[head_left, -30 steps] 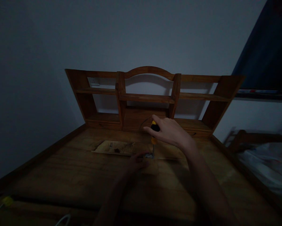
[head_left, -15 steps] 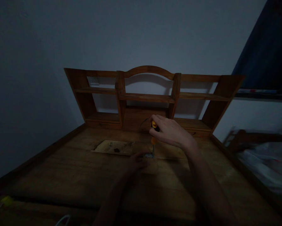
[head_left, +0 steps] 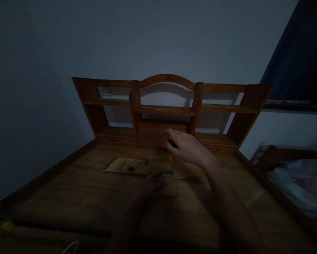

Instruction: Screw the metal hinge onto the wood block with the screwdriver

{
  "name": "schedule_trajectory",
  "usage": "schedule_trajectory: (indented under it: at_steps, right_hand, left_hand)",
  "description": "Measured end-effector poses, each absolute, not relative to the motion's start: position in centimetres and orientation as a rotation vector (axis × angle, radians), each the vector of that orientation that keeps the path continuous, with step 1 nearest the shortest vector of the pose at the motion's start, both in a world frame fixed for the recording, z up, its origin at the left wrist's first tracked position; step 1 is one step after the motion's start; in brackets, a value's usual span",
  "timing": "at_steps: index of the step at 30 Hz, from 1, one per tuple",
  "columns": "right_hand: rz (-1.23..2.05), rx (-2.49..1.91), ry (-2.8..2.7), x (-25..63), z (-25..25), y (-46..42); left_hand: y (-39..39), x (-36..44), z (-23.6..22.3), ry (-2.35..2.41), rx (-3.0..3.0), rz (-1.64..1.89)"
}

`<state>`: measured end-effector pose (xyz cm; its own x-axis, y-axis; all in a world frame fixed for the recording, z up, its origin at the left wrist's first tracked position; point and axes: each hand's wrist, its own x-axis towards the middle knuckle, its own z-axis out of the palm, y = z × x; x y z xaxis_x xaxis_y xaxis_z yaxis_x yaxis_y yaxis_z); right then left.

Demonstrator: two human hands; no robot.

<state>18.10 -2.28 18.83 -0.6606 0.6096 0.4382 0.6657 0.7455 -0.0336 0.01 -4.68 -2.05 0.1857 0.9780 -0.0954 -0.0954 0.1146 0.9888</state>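
Note:
My right hand (head_left: 186, 146) is wrapped round the yellow and black handle of a screwdriver (head_left: 171, 157). The screwdriver stands upright, its shaft reaching down to the right end of a small silver metal fitting (head_left: 167, 174), which looks like a hinge. From the left, my left hand (head_left: 151, 183) grips the fitting, fingers at its left end and below it. The fitting lies on or just above the wooden desktop (head_left: 95, 190); shadow hides which. A pale, rough-edged recess (head_left: 126, 165) with a small dark piece (head_left: 131, 169) in it is left of the hands.
A wooden shelf unit (head_left: 166, 110) stands along the desk's back edge against the wall. At the front left are a yellow object (head_left: 7, 225) and a white cord (head_left: 71, 247). A bed (head_left: 301, 176) with pale covers is at the right.
My right hand has shifted slightly left and its fingers have turned round the screwdriver handle. The left hand and the fitting stay in place.

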Motion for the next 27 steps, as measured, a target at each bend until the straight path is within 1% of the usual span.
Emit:
schedule_trajectory:
  at_steps: [4,9,14,19,24,27]
  right_hand:
    - [-0.232,-1.098,-2.510,18.05,18.90,-2.47]
    - [-0.140,-0.974,-2.529,18.32,19.16,-2.70]
    - [-0.241,-1.128,-2.498,18.24,18.95,-2.42]
    - [-0.101,-0.979,-2.533,18.51,18.90,-2.20]
    - [-0.211,-1.149,-2.488,18.47,18.94,-2.30]
    - [-0.173,-1.081,-2.490,18.68,19.00,-2.23]
  left_hand:
    - [-4.70,-0.02,-1.98,1.061,1.116,1.033]
    - [-4.80,0.12,-1.81,1.064,1.096,1.054]
    - [-4.65,0.11,-2.07,1.072,1.125,1.055]
    - [-4.65,-0.04,-2.02,1.089,1.112,1.026]
    - [-4.46,-0.12,-2.23,1.055,1.119,1.024]
    - [-4.22,-0.10,-2.77,1.050,1.120,1.038]
